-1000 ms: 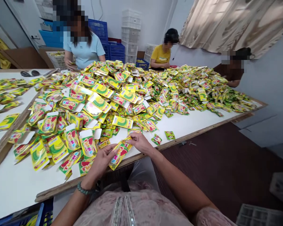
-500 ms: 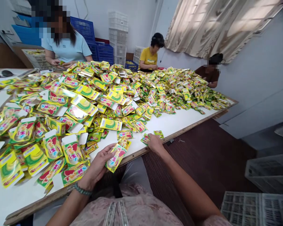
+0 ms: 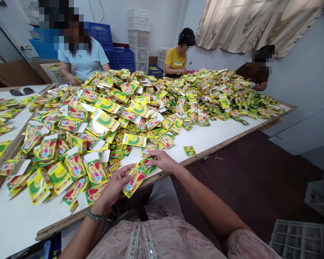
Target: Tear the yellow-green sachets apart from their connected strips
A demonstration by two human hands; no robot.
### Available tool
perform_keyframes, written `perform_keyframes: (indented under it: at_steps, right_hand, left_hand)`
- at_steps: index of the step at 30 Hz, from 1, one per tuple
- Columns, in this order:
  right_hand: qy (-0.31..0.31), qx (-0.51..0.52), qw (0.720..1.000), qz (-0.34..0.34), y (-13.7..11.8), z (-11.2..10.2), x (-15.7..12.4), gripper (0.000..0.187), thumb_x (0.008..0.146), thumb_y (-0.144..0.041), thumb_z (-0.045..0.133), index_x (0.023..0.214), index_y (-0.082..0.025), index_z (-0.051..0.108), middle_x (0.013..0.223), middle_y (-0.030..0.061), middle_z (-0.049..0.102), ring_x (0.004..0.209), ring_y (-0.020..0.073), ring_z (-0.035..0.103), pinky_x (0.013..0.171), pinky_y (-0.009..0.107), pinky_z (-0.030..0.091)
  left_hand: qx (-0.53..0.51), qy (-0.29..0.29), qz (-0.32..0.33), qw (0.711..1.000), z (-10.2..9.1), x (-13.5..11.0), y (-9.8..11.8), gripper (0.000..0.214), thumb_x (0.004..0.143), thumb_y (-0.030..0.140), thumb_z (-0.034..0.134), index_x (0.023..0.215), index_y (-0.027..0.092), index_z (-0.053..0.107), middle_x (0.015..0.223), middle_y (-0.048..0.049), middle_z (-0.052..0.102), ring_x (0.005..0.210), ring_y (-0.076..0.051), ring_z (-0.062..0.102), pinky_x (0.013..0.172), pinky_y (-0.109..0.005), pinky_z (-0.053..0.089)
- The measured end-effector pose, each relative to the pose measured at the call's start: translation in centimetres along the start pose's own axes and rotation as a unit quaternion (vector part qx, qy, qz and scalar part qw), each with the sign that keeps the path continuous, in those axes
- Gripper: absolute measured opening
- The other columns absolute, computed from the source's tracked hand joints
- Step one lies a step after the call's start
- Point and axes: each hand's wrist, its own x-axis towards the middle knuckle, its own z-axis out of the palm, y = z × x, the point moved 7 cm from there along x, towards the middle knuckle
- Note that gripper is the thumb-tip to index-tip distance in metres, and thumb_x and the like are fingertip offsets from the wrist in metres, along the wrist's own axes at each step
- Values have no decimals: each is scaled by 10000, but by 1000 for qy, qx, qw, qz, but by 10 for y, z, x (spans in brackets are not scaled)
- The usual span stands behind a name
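Yellow and green are set against white.
The held carton point(image 3: 134, 184) is printed in yellow and green, with a red shape and multicoloured letters; the sachet point(image 3: 148, 167) is coloured mostly green. The tabletop point(image 3: 207, 133) is surfaced in white. The blouse point(image 3: 170, 237) is patterned in pink; a light blue shirt point(image 3: 90, 61), a yellow shirt point(image 3: 175, 59) and a beige curtain point(image 3: 232, 27) are seen.

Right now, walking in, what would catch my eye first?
Probably the heap of bright cartons and packets, covering much of the white table. At the near edge, the left hand holds a carton and the right hand has a small green packet at the carton's far end. Beyond the heap are a person in light blue, one in yellow and one in brown.
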Motion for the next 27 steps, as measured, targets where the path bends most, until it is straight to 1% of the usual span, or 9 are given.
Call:
perform_keyframes:
  at_steps: [3,6,11,13,16,19,21,23,27]
  right_hand:
    - [-17,-101,993,-53,-11,9,4,102,671,-181,711,760,-156,670,672,-23,571,631,93,497,581,192,365]
    - [-45,-150,984,-84,-20,19,3,114,633,-173,744,729,-168,682,681,-21,580,662,102,508,612,199,365]
    - [105,-111,988,-25,-20,11,3,156,615,-246,760,704,-162,664,575,-41,484,545,87,421,519,205,315]
    - [127,-83,988,-7,-17,11,2,160,624,-264,748,702,-163,652,533,-51,446,519,85,396,498,206,302]
    - [68,-1,998,18,-12,17,1,243,632,-332,733,781,-160,648,554,-45,492,533,92,437,504,204,335]
    - [-29,62,998,7,-18,23,-2,373,636,-348,726,939,-152,632,767,-4,606,683,121,534,607,219,412]
    - [-43,45,998,0,-24,22,-4,368,638,-317,726,950,-148,629,838,6,618,754,135,546,672,234,425]
    - [-39,21,999,5,-28,21,-5,312,636,-291,726,895,-141,636,821,4,621,761,140,545,694,241,424]
    - [-51,78,996,17,-37,25,-7,284,691,-310,680,918,-145,631,849,15,637,787,149,560,699,246,434]
  left_hand:
    - [0,-14,-5,1000,-1,-3,-2,532,631,265,752,1126,148,596,995,-102,698,821,-201,664,739,-285,503]
    - [0,-24,-11,1000,-1,-3,-5,529,611,277,764,1101,140,620,929,-100,713,782,-200,666,723,-286,503]
    - [-3,-11,9,1000,-1,-1,-3,522,623,278,758,1112,168,615,943,-73,711,778,-181,662,731,-274,496]
    - [0,-15,8,1000,-2,0,-2,527,609,267,769,1103,163,619,948,-71,710,765,-178,661,713,-265,495]
    - [-27,-13,-6,1000,-6,-1,-3,524,594,241,779,1085,146,624,939,-84,712,728,-173,665,674,-251,497]
    - [-61,-16,-10,998,-10,-4,-3,509,610,208,770,1091,143,617,931,-92,715,703,-163,670,652,-235,499]
    - [-69,-24,-3,997,-10,-6,-2,511,620,191,763,1106,153,609,934,-85,717,710,-160,672,660,-233,502]
    - [-67,-27,2,997,-11,-8,0,512,624,186,761,1112,157,606,936,-80,717,724,-161,673,672,-234,507]
    - [-54,-19,6,998,-13,-9,3,511,627,188,760,1114,163,608,923,-73,721,730,-159,674,678,-234,509]
